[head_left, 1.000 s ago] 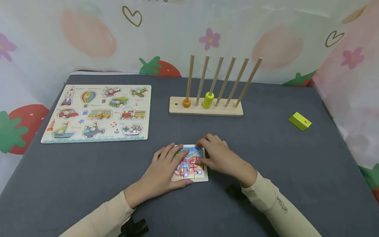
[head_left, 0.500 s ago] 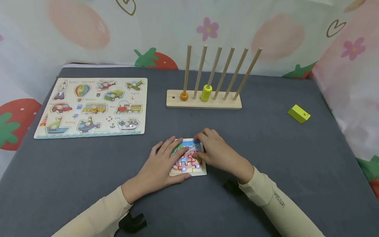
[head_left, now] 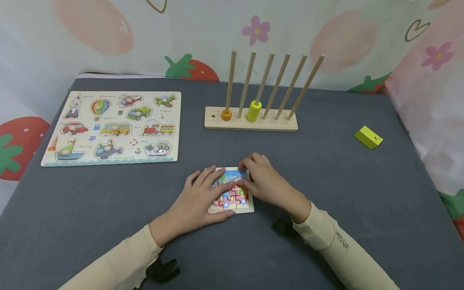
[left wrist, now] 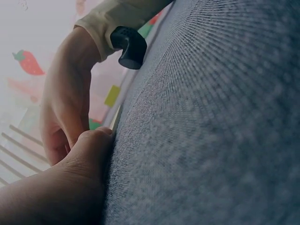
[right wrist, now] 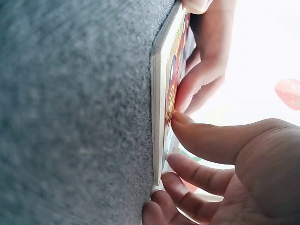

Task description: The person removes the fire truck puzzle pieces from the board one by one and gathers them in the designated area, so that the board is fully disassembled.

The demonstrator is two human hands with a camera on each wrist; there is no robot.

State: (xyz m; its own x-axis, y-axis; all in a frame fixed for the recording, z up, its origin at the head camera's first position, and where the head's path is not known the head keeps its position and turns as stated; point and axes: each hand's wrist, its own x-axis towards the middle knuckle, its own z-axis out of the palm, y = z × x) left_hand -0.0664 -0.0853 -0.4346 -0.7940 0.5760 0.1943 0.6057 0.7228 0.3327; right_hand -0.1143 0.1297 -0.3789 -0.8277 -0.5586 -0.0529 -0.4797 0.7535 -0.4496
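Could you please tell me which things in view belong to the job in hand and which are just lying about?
Belongs to the job:
Small jigsaw puzzle, left hand spread on it, right hand touching it

Seemingly just lying about:
Vehicle picture board
Wooden peg stand, with an orange bead and a yellow-green bead
Yellow block

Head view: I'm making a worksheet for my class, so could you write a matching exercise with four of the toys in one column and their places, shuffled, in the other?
Toys
1. small jigsaw
2. picture board
3. peg stand
4. yellow-green block

Places
A. standing beyond the hands, toward the far edge of the table
B. by itself, toward the right side of the table
C. touched by the left hand and the right hand
D. lying flat on the left part of the table

Pairs: 1-C, 2-D, 3-A, 4-B
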